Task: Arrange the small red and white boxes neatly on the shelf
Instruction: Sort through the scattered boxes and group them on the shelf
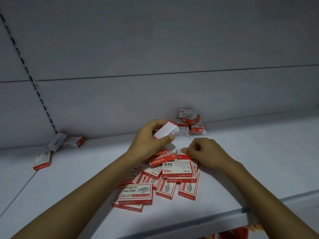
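Note:
A loose heap of several small red and white boxes [160, 180] lies on the white shelf [77, 187] in front of me. My left hand [150, 138] grips one box [166, 130] lifted above the heap, white side up. Lower and to the right, my right hand [205, 152] pinches the edge of a box [181, 155] at the heap's back. A small stack of boxes [190, 123] leans against the back wall behind my hands.
Three stray boxes lie at the left: two against the back wall [65, 141] and one nearer [42, 160]. A slotted upright [27, 73] runs up the left wall. Red packaging [229, 233] shows below the shelf's front edge.

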The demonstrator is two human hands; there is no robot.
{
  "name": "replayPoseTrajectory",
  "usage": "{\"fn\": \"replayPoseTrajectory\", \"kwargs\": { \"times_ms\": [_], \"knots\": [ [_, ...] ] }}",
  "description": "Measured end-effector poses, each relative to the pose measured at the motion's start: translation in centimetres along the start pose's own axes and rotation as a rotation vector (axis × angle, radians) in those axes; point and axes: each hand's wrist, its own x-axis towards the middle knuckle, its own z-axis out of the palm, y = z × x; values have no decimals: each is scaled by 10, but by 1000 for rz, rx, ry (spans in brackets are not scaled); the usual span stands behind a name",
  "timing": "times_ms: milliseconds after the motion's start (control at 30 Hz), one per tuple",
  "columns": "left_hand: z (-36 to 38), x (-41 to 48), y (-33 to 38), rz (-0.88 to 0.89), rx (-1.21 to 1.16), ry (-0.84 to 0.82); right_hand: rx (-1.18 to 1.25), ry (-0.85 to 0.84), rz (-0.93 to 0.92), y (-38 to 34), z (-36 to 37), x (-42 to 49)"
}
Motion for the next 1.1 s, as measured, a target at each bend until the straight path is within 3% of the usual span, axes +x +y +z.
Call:
{"fn": "replayPoseTrajectory", "kwargs": {
  "times_ms": [167, 300, 533, 867, 1100],
  "knots": [
    [2, 8, 1, 51, 55, -7, -175, 138, 31, -4, 13, 5],
    [3, 28, -1, 73, 191, -32, -106, 99, -28, -6, 16, -2],
    [15, 81, -14, 49, 488, -101, -79, 226, -44, -2, 24, -8],
    [30, 114, -49, -206, 740, -83, -116, 257, -56, 2, 28, -2],
    [30, 130, -50, -281, 492, -176, -123, 239, -49, -1, 27, -1]
  ]
}}
